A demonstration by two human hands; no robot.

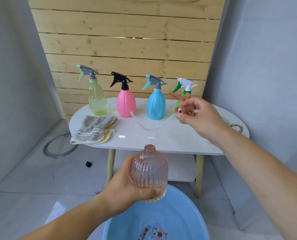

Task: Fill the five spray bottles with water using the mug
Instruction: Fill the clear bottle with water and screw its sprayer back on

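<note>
Backdrop: a pale wooden slat panel (126,40) set between grey walls. In front of it a white oval table (170,141) on light wooden legs, with a lower shelf.

On the table, a row of four capped spray bottles is seen, upright and apart from each other: a clear yellow-green bottle (97,99) at left, then a pink bottle (126,103) with a black trigger, a blue bottle (156,106), and a green bottle (185,91) with a white trigger, partly hidden behind the right hand. A folded grey cloth (94,129) is laid at the table's near left edge.

The fifth, a clear pink ribbed bottle (149,172), is gripped round its lower body by the left hand (125,189). It is held upright, neck uncapped, above the far rim of a blue basin (182,205) on the floor.

The right hand (198,116) is raised over the table's right part, its fingers pinched on an orange-brown spray head (185,108). A clear dip tube (140,124) is seen curving across the tabletop.

A mug cannot be made out with certainty.
</note>
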